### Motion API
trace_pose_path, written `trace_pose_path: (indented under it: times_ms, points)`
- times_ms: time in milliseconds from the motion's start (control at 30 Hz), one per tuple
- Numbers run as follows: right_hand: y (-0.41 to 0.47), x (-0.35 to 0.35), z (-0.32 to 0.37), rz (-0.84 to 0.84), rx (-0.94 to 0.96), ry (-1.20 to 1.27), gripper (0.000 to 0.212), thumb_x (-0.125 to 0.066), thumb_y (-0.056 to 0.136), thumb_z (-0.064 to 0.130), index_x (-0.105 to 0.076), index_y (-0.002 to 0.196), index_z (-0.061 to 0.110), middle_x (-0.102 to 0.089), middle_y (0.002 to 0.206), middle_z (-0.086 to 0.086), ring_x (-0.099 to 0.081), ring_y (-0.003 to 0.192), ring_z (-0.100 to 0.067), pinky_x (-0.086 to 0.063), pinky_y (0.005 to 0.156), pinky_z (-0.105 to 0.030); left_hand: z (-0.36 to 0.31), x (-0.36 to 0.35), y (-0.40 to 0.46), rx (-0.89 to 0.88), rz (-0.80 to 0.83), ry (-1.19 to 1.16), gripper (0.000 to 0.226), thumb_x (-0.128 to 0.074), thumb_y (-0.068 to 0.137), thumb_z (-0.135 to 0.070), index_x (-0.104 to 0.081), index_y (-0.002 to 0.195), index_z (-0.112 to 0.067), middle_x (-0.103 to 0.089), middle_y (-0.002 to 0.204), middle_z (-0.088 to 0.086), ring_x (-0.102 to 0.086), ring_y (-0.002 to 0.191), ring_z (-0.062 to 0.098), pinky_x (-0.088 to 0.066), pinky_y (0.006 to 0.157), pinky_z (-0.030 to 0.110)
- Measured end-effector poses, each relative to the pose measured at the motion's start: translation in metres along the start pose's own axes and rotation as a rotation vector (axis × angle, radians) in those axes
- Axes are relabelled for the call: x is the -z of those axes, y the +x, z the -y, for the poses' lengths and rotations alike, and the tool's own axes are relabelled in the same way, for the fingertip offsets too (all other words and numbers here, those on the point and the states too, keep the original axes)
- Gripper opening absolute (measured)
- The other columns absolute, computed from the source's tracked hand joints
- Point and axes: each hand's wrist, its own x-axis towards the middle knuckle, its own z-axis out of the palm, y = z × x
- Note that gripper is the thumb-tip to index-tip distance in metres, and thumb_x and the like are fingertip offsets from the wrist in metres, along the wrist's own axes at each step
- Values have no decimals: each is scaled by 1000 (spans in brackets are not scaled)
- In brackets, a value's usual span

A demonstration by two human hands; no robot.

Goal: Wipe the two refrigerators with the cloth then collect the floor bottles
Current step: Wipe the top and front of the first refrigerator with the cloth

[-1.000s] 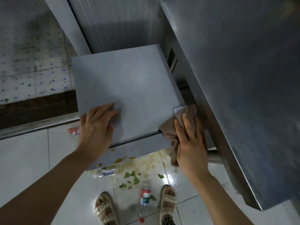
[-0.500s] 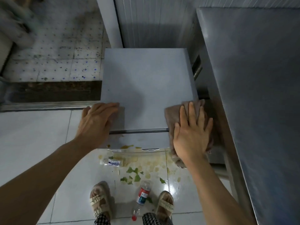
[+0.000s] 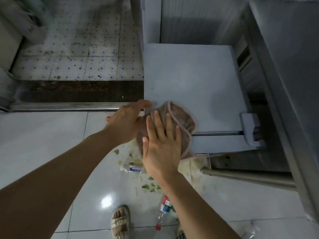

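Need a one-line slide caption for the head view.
Right hand presses the cloth flat on the small fridge top's front-left corner; left hand beside it; bottles lie on the floor.

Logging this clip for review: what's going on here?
A person is wiping the top of a small grey refrigerator. The right hand presses a brown cloth flat at its front left corner, with the left hand beside it. Two bottles lie on the floor uncollected.

Glossy white floor tiles (image 3: 43,144) meet a grimy blue-dotted tiled floor (image 3: 77,49).
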Motion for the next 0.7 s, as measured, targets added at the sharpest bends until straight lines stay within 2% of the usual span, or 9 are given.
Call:
trace_pose_path:
  times_ms: [67,133,167,300,400,500,567,633,700]
  points:
    - [-4,-1,5,31,119,-12,55,-26,97,45,-26,149,27,-15,159,5,-7,147,-23,-13,118,-48,8,4,-6,-5,52,-32,51,-46,86,-5,-43,134,-23,-53,136,1,-51,123,22,-40,99,32]
    - [-10,5,-21,45,184,-59,55,-22,98,48,-25,149,28,-17,158,4,-10,147,-23,-17,117,-48,14,7,-12,-15,97,-21,58,-46,87,0,-38,137,-27,-48,140,1,-49,125,23,-39,104,33]
    - [-13,11,-42,36,141,-83,55,-16,99,48,-22,149,27,-15,158,4,-11,147,-24,-17,117,-49,17,8,-15,-14,104,-11,60,-47,88,0,-36,139,-29,-46,142,1,-47,127,22,-38,105,34]
    - [1,35,-109,29,-297,-146,60,-6,96,46,-12,151,22,-9,159,-4,-10,147,-28,-13,118,-48,30,12,-26,-30,71,13,57,-52,91,-5,-34,140,-29,-43,144,3,-44,130,23,-36,105,34]
    - [17,30,-83,28,-436,-146,58,-12,99,45,-7,152,25,-4,160,-6,-5,146,-35,-12,115,-56,40,16,-33,-35,62,2,56,-52,92,-6,-35,139,-29,-46,141,6,-49,124,25,-39,100,34]
    - [32,15,-20,34,-314,-126,60,-9,95,48,-7,152,29,-3,160,-4,1,146,-37,-4,115,-60,46,16,-34,3,71,-37,56,-52,91,-6,-35,139,-30,-48,138,5,-52,120,23,-41,99,36]
    - [36,5,12,52,-187,-118,60,-18,94,49,-11,151,30,0,161,-3,5,145,-37,0,113,-60,46,17,-33,6,56,-38,57,-50,90,-5,-35,139,-27,-48,136,5,-52,120,22,-40,98,34]
    - [23,-1,30,78,-28,-130,57,-40,88,43,-38,142,28,-7,160,-2,1,145,-39,-5,112,-60,46,18,-34,1,27,-19,58,-48,88,-2,-35,139,-25,-46,139,4,-46,125,21,-33,98,28]
    - [-1,-4,28,41,134,-151,41,-49,81,34,-60,120,23,-21,158,1,-10,146,-36,-14,114,-57,44,21,-35,-14,-1,-5,59,-48,86,-1,-35,139,-25,-44,142,3,-39,130,21,-31,100,29]
